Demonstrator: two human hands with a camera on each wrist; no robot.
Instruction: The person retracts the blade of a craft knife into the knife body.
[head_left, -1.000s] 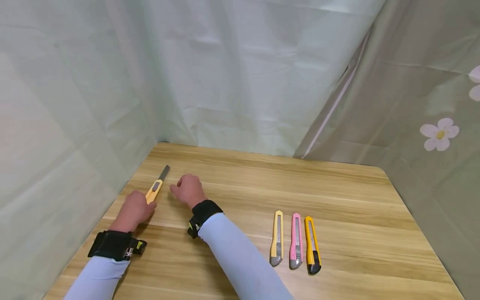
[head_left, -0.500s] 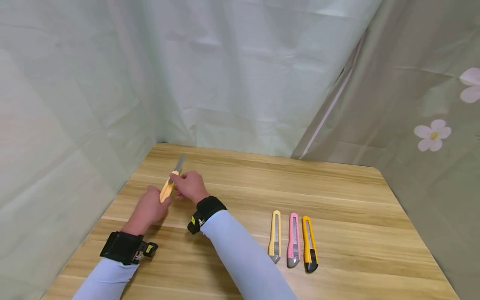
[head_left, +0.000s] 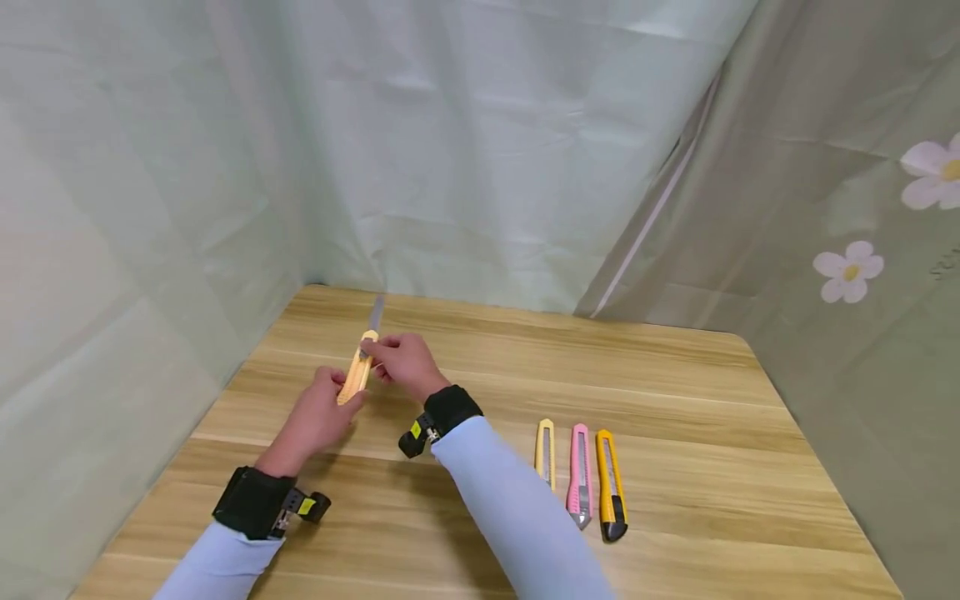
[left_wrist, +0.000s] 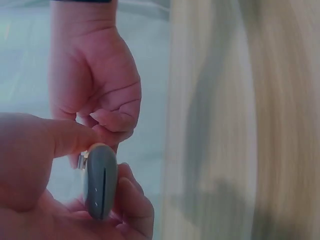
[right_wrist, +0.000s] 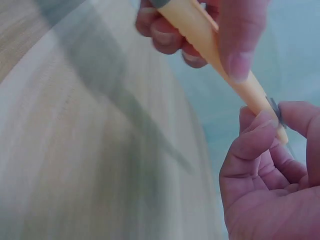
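A pale orange utility knife (head_left: 355,382) is held above the left part of the table, its long grey blade (head_left: 377,312) sticking out toward the back. Its rear half is gripped by my left hand (head_left: 313,421); the grey end cap (left_wrist: 101,182) faces the left wrist camera. Near the blade end, my right hand (head_left: 411,367) pinches the body, one digit pressing at the dark slider (right_wrist: 275,111). Three more utility knives lie side by side on the table: a pale yellow one (head_left: 546,446) partly covered by my right sleeve, a pink one (head_left: 580,467) and an orange one (head_left: 611,479).
The wood-grain table (head_left: 697,417) is bounded at the back by a pale curtain (head_left: 465,167), with fabric also along the left and right sides. Each wrist wears a black strap (head_left: 452,407) with a small camera. Both arms reach in from the front.
My left hand has carried the knife right and upward in view. My right hand, apart from it a second ago, has taken hold near the slider. The three lying knives stay in place.
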